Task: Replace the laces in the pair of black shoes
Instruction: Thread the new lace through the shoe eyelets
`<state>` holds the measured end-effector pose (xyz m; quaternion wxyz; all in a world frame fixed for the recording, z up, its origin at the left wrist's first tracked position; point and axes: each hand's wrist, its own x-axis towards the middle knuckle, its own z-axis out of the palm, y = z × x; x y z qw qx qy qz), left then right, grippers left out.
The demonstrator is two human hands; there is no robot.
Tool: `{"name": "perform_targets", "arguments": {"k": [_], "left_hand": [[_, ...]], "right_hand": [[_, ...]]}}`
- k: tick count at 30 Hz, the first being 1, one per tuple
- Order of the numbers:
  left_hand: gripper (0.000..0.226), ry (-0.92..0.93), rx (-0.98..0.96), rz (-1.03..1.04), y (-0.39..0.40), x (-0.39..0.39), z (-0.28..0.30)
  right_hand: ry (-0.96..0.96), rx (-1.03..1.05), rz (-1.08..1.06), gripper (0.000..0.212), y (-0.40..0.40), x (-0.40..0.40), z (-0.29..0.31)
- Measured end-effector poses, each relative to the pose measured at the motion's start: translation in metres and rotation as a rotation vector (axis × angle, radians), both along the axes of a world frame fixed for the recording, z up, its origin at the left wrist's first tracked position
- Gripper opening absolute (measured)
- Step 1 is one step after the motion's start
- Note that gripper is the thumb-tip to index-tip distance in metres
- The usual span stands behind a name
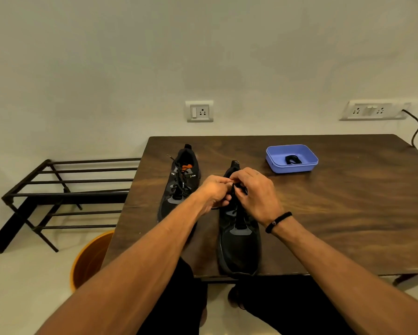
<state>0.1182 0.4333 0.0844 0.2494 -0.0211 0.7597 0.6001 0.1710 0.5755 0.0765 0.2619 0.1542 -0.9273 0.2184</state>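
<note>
On the floor at the far left you see a black metal shoe rack [65, 189] against the wall, and nearer to you an orange bin [92, 257] tucked beside the corner of the worktop [336, 213].

On the worktop itself, the left shoe [179, 187] stands with its toe toward you and its heel toward the wall. Its black lace [179, 175] is threaded but loose, one end trailing off to the left near the collar, and an orange insole shows inside.

Just to its right, your left hand [215, 193] is curled, its fingertips pinching at the lacing of the right shoe [239, 243]. Your right hand [254, 189], with a black bracelet [278, 222] on the wrist, meets it from the other side, fingers bent down over the top eyelets and gripping the same lace. The two hands touch above the tongue, so you cannot make out exactly which strand each one holds. That right shoe sits closer to you than the left one, its toe at the near edge of the worktop.

Farther right and toward the wall, a purple tray [275, 163] holds a small coil of black lace [292, 160]. Two socket plates are on the wall behind, and a black cable [416, 129] hangs from the right one.
</note>
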Motion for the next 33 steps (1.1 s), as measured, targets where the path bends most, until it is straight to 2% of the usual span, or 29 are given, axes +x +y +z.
{"name": "perform_targets", "arguments": {"k": [6, 10, 12, 15, 19, 22, 25, 27, 30, 33], "left_hand": [[0.022, -0.009, 0.039, -0.028, -0.005, 0.001, 0.003], [0.021, 0.015, -0.020, 0.053, -0.005, 0.001, 0.006], [0.020, -0.008, -0.057, 0.121, -0.008, -0.001, 0.006], [0.017, -0.045, -0.095, 0.221, -0.011, -0.006, 0.000], [0.018, -0.071, -0.112, 0.308, -0.008, -0.010, 0.000], [0.024, -0.131, -0.021, 0.422, -0.005, -0.016, 0.001], [0.021, -0.255, 0.104, 0.558, -0.012, -0.023, 0.001], [0.021, -0.307, 0.156, 0.558, -0.014, -0.022, 0.001], [0.024, -0.331, 0.172, 0.472, -0.014, -0.019, 0.003], [0.027, -0.336, 0.189, 0.407, -0.015, -0.019, 0.004]], "right_hand": [[-0.015, -0.094, -0.059, 0.024, 0.001, 0.001, 0.008], [-0.239, -0.445, -0.122, 0.025, 0.013, 0.010, 0.024], [-0.377, -0.544, -0.099, 0.027, 0.025, 0.018, 0.030], [-0.522, -0.533, -0.094, 0.027, 0.045, 0.038, 0.031], [-0.545, -0.600, -0.176, 0.026, 0.066, 0.057, 0.024], [-0.544, -0.634, -0.182, 0.023, 0.063, 0.051, 0.021], [-0.632, -0.582, -0.186, 0.019, 0.054, 0.045, 0.013], [-0.693, -0.531, -0.190, 0.019, 0.054, 0.044, 0.009], [-0.679, -0.450, -0.211, 0.016, 0.057, 0.044, 0.006], [-0.649, -0.526, -0.230, 0.011, 0.056, 0.042, 0.005]]}}
